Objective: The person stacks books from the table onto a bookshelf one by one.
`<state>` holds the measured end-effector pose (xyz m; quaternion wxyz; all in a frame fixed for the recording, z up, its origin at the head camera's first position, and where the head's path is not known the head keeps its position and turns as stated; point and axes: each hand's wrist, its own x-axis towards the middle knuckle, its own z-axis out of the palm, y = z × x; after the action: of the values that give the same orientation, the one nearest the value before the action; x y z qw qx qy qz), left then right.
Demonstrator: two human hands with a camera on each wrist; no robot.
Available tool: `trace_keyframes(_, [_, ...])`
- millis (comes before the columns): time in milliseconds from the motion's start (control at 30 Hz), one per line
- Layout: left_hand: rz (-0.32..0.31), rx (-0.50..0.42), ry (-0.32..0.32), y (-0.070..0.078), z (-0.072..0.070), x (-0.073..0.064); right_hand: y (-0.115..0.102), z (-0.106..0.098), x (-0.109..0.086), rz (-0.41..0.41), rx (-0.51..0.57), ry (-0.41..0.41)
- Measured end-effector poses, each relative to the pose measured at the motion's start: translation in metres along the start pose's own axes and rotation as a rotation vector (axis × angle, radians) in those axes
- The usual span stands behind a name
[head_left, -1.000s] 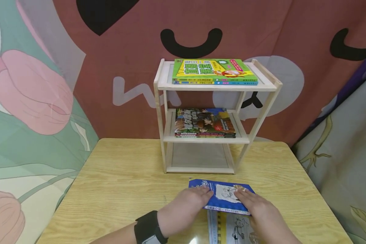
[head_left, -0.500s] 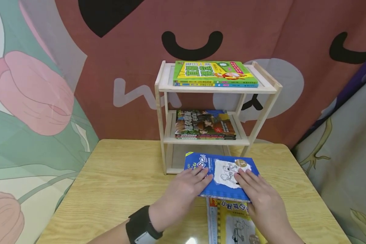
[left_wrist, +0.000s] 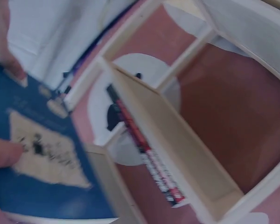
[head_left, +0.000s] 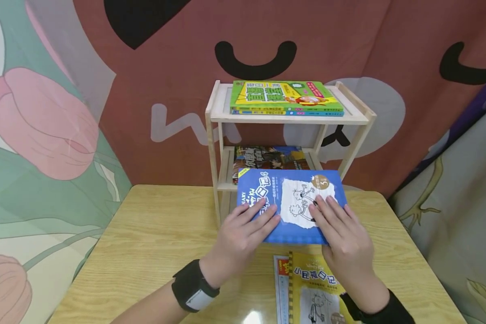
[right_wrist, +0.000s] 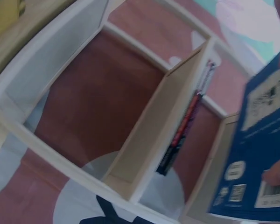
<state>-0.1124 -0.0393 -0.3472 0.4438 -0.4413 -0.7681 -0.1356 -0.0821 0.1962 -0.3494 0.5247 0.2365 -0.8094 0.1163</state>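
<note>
My left hand (head_left: 240,236) and right hand (head_left: 348,245) hold a blue paperback book (head_left: 293,204) from its two sides, in front of the shelf's middle level. On its cover, line drawings fill a white patch. Fingers lie over the cover while the thumbs press from beneath, as the wrist views show; in the right wrist view a thumb touches the back cover (right_wrist: 252,154) near its barcode. A yellow book (head_left: 313,274) lies on the table under my right hand, overlapping another book (head_left: 282,288) with a pale blue edge.
A three-level wooden shelf (head_left: 289,119) stands on the table (head_left: 166,225). Green books (head_left: 287,96) lie stacked on its top level. Dark comic books (head_left: 267,157) lie on the middle level, partly hidden by the blue book. A patterned cloth (head_left: 178,67) hangs behind.
Both hands have raised the blue book from over the yellow book, up and forward to the shelf's middle level. More of the yellow book now shows.
</note>
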Motion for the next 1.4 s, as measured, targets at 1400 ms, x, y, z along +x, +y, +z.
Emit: trace_keyframes(1400, [-0.183,-0.101,-0.265,-0.086,0.034,0.016,0.070,0.063,0.045,0.058,0.136,-0.582])
